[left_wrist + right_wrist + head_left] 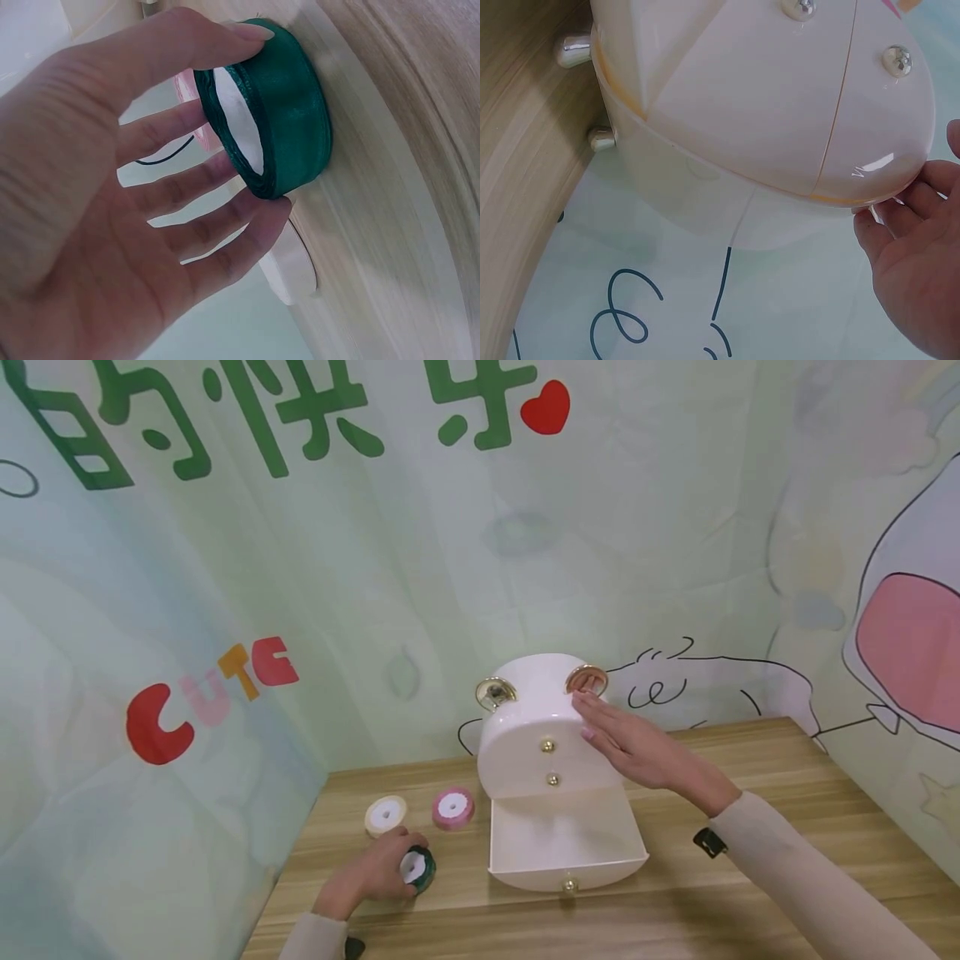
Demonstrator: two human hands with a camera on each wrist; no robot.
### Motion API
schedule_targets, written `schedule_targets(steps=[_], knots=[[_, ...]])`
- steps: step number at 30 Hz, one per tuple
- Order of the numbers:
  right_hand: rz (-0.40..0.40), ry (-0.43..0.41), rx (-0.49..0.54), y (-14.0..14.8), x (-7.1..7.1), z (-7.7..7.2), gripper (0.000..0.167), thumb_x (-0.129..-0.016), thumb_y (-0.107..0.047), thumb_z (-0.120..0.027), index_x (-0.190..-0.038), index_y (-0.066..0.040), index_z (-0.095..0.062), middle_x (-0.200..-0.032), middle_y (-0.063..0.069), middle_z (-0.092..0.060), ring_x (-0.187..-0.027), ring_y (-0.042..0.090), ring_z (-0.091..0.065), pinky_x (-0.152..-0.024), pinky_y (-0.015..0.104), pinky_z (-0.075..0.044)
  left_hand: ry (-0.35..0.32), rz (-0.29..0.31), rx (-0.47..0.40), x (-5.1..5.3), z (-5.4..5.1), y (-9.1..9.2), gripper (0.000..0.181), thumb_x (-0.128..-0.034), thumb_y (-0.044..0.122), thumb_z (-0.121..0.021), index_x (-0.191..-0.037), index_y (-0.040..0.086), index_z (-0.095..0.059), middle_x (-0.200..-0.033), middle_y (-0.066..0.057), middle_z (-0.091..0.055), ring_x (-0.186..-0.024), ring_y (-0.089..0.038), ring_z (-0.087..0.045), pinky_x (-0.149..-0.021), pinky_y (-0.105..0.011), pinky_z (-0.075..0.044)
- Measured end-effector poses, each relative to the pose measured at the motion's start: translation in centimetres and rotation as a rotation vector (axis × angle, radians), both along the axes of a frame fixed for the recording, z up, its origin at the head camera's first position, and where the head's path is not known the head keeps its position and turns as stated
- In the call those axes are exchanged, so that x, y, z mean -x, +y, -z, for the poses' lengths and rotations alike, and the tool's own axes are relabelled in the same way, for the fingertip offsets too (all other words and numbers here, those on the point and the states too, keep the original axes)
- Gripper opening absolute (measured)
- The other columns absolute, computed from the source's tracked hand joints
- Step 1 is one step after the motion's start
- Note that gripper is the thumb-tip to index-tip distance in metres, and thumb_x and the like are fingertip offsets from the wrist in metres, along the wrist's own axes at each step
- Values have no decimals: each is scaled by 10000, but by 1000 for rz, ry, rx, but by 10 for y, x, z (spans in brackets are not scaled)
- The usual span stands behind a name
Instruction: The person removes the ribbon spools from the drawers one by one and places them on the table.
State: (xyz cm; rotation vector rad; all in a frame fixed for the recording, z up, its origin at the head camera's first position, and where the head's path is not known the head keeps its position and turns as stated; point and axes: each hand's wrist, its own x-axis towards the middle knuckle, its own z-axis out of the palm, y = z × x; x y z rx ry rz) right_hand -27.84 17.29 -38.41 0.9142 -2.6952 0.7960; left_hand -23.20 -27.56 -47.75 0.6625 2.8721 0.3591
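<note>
In my left hand (381, 865) I grip a roll of dark green ribbon (296, 112) with a white core. The thumb lies on its upper edge and the fingertips are at its far and lower side, close over the wooden table. My right hand (637, 748) rests with nearly straight fingers against the side of a white, round-topped drawer cabinet (517, 768); in the right wrist view its fingertips touch the cabinet's edge. The cabinet's bottom drawer (566, 835) is pulled out, and its bare inside shows. Two upper drawers with gold knobs are closed.
A cream ribbon roll (386, 813) and a pink ribbon roll (453, 808) lie on the wooden table (720, 860), left of the cabinet. Two gold round ears (497, 693) stick out from the cabinet's top. A printed cloth backdrop (420, 577) stands right behind the table.
</note>
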Motion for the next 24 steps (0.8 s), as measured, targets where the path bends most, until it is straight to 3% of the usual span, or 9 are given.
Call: schedule_targets(steps=[4,12,24], knots=[[2,-5,3,0,-1,1,598,-1135,-406,-396,-1653,-121,-306,-1742,83,-264,-1624,325,-263,-1289,551,-277,-3,-8,6,-1,3,1,613,-703,119,-913,-1255,30,-663,-1108,-73,-619,-986,-185,-567,-884,-422,-562],[0,13,4,0,0,3,588,-1136,-377,-404,-1650,-106,-308,-1741,98,-259,-1621,333,-267,-1287,552,-281,-57,-103,-8,-2,6,5,637,-716,108,-929,-1291,46,-660,-1153,-89,-604,-1046,-220,-567,-967,-549,-552],[7,16,3,0,0,1,588,-1132,-373,-419,-1647,-108,-318,-1738,100,-272,-1617,336,-278,-1281,560,-290,-29,-71,-14,-7,-7,9,726,-729,151,-938,-1360,-11,-617,-1201,-142,-614,-1072,-239,-564,-957,-532,-550]])
